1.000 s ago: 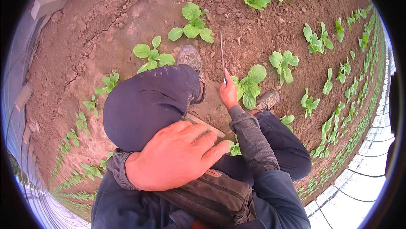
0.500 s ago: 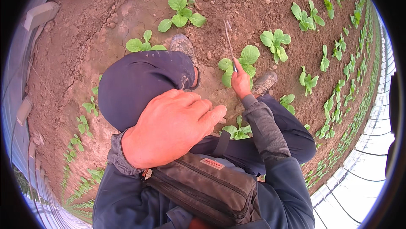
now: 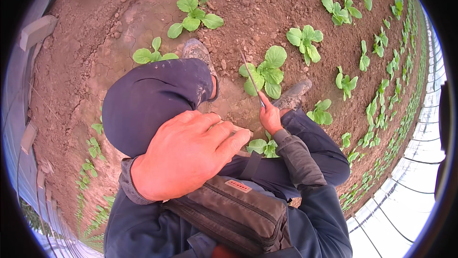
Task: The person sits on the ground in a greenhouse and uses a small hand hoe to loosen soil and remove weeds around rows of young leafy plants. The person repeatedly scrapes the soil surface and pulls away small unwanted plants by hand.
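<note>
My right hand [image 3: 271, 118] is closed round a thin, dark-shafted hand tool [image 3: 250, 73], which slants up and left past a leafy green seedling [image 3: 273, 75]. The tool's tip hangs over the soil, and its exact kind is unclear. Nearer to me, my left hand [image 3: 183, 155] hovers by my bent left knee with its back up and fingers curled. A narrow tan edge [image 3: 242, 128] peeks out beside those fingers; what it belongs to is hidden. Another small seedling [image 3: 264, 147] grows just below my right hand, between my legs.
My shoes [image 3: 198, 53] rest on brown soil [image 3: 138, 24] among seedlings, with one plant [image 3: 194, 15] beyond the left shoe. Planted rows [image 3: 381, 100] run along the right. A plastic-sheeted wall [image 3: 21, 91] stands at left. A brown waist bag [image 3: 229, 212] lies across my lap.
My right hand has drawn back toward me, and the tool's tip has come down and nearer. My left hand has shifted slightly toward me. The view has moved a little right.
</note>
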The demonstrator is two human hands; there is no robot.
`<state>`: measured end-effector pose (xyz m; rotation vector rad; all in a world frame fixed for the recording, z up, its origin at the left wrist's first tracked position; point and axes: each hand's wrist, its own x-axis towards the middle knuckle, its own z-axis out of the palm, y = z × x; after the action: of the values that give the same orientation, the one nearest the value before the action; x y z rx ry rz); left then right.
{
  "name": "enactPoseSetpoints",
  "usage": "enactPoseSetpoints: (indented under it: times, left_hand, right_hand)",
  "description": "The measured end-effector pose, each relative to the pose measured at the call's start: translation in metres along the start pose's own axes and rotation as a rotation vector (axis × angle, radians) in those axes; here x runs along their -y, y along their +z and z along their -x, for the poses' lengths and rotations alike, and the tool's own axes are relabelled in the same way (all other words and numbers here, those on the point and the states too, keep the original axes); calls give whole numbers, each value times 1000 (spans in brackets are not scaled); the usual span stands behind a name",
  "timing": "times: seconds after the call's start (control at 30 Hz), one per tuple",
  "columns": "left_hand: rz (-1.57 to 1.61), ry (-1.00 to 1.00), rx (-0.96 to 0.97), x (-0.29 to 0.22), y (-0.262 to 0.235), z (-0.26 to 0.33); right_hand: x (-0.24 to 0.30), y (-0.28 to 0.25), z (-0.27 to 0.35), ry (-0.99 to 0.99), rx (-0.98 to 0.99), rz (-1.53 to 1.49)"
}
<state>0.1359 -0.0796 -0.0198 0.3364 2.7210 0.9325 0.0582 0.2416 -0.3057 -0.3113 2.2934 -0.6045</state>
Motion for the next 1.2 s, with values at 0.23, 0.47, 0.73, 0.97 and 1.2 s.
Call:
enactPoseSetpoints:
  times: [0.23,0.47,0.73,0.97,1.2]
  left_hand:
    - [16,-4,-7,1,0,-11]
    - [-8,54,-61,-1,3,-12]
    - [-12,75,-80,0,1,-8]
    - [27,71,-73,6,-1,-3]
    - [75,22,-66,17,-8,3]
  right_hand:
    - [43,-38,-125,27,-481,-137]
    - [-12,19,-26,-89,-248,-113]
    - [31,2,-92,-138,-383,-127]
    - [90,-1,-154,-19,-235,-114]
    - [183,-10,-201,-94,-317,-185]
